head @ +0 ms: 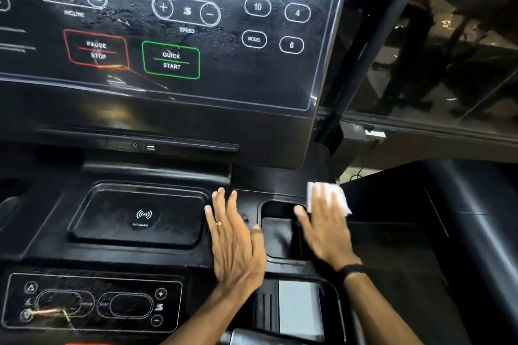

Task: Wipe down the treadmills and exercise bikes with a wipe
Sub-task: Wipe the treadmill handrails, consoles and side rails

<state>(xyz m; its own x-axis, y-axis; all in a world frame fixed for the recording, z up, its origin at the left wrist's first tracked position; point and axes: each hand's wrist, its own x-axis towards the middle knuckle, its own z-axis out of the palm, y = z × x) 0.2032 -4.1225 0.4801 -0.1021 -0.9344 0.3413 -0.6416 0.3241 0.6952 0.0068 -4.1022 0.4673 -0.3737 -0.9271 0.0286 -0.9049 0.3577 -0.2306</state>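
1. Two hands work on the black plastic treadmill console [157, 258]: your right hand [326, 228] lies flat with fingers straight, pressing the thin white disposable wipe [340, 197] onto the ledge at the right edge of the console, just past the small rectangular recessed pocket [277, 232].
2. Your left hand [235, 241] lies open and flat, fingers spread, holding nothing, between the square wireless-charging pad [140, 217] and that pocket.
3. Judge the wipe as very light, limp and probably damp; it likely bunches or slides out from under a flat palm, and it may tear on sharp moulded edges.
4. Hold it by covering its middle with your fingers, or pinch a folded edge when you go into the pocket's corners.
5. Treat the glossy touch panel [173, 36] above gently: it already shows streaks and droplets, so light, even pressure suits it.
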